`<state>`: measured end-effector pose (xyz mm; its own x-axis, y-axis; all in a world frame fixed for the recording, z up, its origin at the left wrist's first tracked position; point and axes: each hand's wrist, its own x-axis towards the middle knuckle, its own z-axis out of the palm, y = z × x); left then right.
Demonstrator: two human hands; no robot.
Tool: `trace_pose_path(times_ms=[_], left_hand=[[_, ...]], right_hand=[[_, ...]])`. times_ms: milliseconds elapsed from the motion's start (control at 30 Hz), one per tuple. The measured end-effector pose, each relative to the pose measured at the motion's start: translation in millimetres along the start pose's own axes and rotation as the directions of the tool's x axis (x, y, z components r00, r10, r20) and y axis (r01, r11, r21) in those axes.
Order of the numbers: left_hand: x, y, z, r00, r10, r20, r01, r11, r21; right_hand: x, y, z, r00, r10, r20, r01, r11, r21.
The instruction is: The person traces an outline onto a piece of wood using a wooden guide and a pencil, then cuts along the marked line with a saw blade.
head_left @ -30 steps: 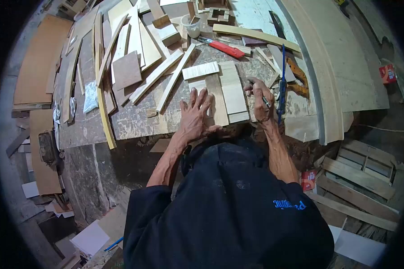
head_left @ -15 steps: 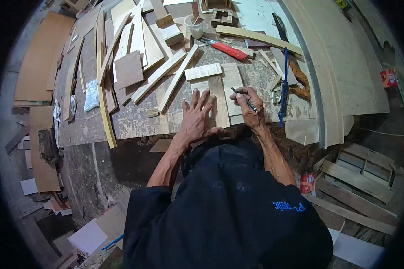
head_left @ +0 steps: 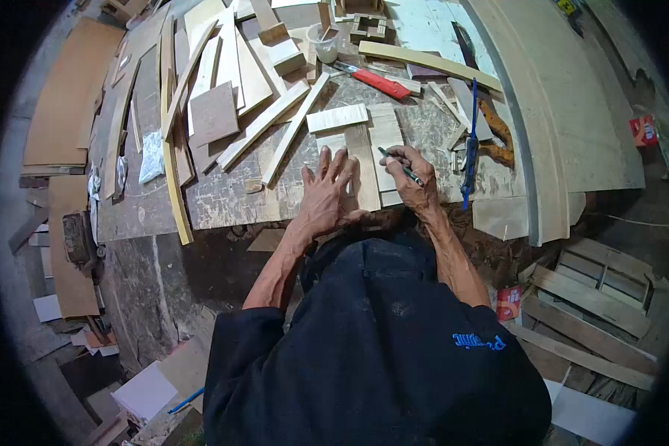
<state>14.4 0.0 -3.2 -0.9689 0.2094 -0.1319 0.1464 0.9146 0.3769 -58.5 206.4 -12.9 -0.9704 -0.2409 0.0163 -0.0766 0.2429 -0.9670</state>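
Note:
My left hand [head_left: 324,192] lies with fingers spread on the small wooden pieces at the bench's front edge, pressing beside a darker strip [head_left: 362,167]. My right hand [head_left: 412,181] is closed around a dark pen [head_left: 412,176], its tip over the pale board [head_left: 385,134] to the right of that strip. A short pale block [head_left: 337,118] lies across the top of the pieces, just beyond my left fingers. The lower part of the pale board is partly covered by my right hand.
On the workbench [head_left: 223,204] are long wooden strips [head_left: 263,126] at left, a red cutter [head_left: 380,83] and plastic cup [head_left: 325,46] beyond the hands, and a blue tool [head_left: 470,160] and orange-handled saw [head_left: 498,137] at right. A metal-edged board [head_left: 524,149] stands farther right.
My right hand has moved left from beside the pale board onto it, and the pen now points up and left over the wood. My left hand has stayed in place on the pieces.

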Motion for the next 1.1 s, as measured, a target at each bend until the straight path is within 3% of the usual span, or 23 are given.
trace_pose_path(times_ms=[700, 1100], left_hand=[[-1, 1, 0, 1.0, -0.009, -0.007, 0.009, 1.0, 0.022], [-1, 1, -1, 1.0, 0.004, -0.01, -0.004, 1.0, 0.004]], right_hand=[[1, -17, -1, 0.997, -0.07, 0.036, 0.075, 0.978, -0.196], [2, -18, 1, 0.996, -0.064, 0.059, 0.074, 0.982, -0.175]])
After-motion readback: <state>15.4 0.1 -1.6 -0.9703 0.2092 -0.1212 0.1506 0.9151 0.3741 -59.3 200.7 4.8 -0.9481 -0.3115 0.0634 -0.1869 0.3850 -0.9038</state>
